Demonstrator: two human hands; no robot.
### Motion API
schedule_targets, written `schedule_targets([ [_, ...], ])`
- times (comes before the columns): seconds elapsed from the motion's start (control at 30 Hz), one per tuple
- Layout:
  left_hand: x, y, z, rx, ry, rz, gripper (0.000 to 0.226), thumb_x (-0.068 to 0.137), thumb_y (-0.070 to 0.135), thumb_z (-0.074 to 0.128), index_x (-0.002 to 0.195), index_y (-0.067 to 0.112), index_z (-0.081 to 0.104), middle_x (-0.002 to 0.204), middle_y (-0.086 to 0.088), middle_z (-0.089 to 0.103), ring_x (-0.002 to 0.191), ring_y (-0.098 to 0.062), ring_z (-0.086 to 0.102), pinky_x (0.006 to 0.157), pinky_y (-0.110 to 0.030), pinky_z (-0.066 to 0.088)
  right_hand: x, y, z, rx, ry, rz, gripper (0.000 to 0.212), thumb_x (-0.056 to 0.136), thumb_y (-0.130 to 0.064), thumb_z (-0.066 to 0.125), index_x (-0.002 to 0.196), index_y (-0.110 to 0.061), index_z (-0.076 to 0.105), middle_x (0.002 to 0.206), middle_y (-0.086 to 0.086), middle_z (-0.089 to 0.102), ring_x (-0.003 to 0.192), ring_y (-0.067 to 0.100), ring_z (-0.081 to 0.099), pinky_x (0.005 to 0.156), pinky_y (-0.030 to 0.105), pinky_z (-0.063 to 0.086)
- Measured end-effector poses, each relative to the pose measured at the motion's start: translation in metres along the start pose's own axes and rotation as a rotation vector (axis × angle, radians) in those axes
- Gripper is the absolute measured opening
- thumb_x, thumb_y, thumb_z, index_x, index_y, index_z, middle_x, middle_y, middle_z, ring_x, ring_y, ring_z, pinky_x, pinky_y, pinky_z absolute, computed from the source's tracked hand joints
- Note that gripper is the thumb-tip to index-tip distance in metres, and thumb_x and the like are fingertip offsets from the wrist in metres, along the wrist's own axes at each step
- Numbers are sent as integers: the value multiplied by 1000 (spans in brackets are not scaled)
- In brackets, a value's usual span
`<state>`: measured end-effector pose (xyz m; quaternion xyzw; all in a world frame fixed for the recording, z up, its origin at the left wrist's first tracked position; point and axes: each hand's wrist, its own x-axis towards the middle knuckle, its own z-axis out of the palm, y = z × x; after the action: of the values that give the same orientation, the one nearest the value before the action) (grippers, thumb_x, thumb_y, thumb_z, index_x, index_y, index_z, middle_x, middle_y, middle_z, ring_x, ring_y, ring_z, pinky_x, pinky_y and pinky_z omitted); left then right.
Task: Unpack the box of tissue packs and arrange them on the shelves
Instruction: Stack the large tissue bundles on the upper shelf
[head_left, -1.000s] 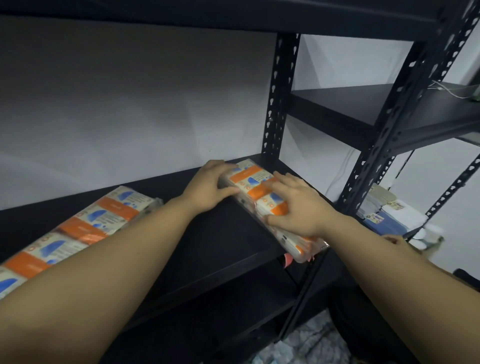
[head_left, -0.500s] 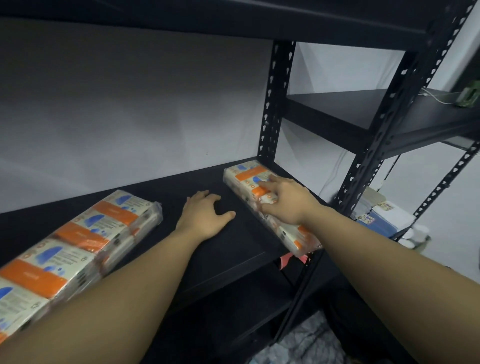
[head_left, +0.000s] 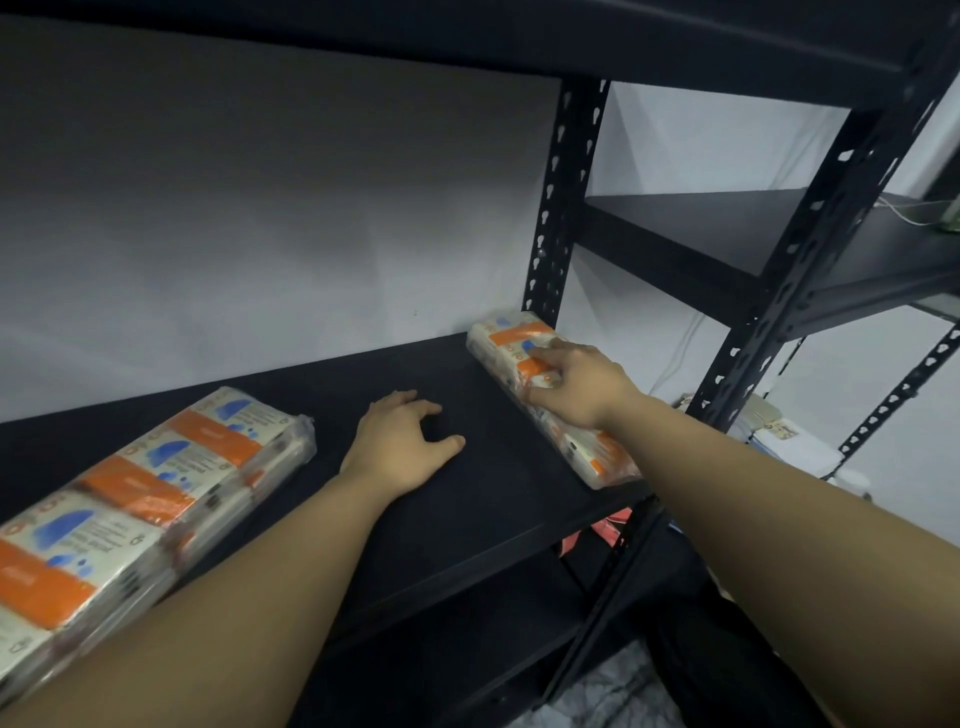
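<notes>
A long tissue pack, white with orange and blue print, lies along the right end of the black shelf, close to the upright post. My right hand rests on top of it, fingers spread over the wrapper. My left hand lies on the bare shelf board to the left of that pack, fingers loosely bent, holding nothing. A second long tissue pack lies at the left end of the same shelf, partly behind my left forearm.
A black perforated post stands at the back right corner, another post at the front right. A second shelf unit stands to the right, with stacked packages lower down. A lower shelf board sits beneath.
My left hand left the right pack and came down on the bare shelf. The right pack was pushed back toward the wall and post, with my right hand still on it.
</notes>
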<state>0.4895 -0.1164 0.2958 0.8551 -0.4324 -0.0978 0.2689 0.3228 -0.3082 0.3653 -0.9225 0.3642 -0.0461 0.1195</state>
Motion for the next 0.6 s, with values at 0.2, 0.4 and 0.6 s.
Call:
schedule_targets([
  [0.2,1,-3,2,-18,11,4,68,85,63,70,144,31,58,162,1,39,152,-21,28,123,-40,24,9,5,3,87,42,-24,81,71,-76,50,145,-43,53,150,-7,54,131,26,52,110,51,44],
  [0.4,1,-2,2,-25,10,0,68,85,63,70,145,31,58,162,2,38,153,-20,26,124,-41,23,11,6,1,104,41,-43,83,69,-75,51,144,-41,54,148,-5,56,129,26,55,109,49,45],
  [0.6,-7,3,6,43,50,68,54,90,58,67,135,28,64,151,1,50,140,-22,44,119,-43,34,-10,17,-17,193,97,-20,60,89,-59,66,141,-29,59,139,0,63,118,24,61,91,34,48],
])
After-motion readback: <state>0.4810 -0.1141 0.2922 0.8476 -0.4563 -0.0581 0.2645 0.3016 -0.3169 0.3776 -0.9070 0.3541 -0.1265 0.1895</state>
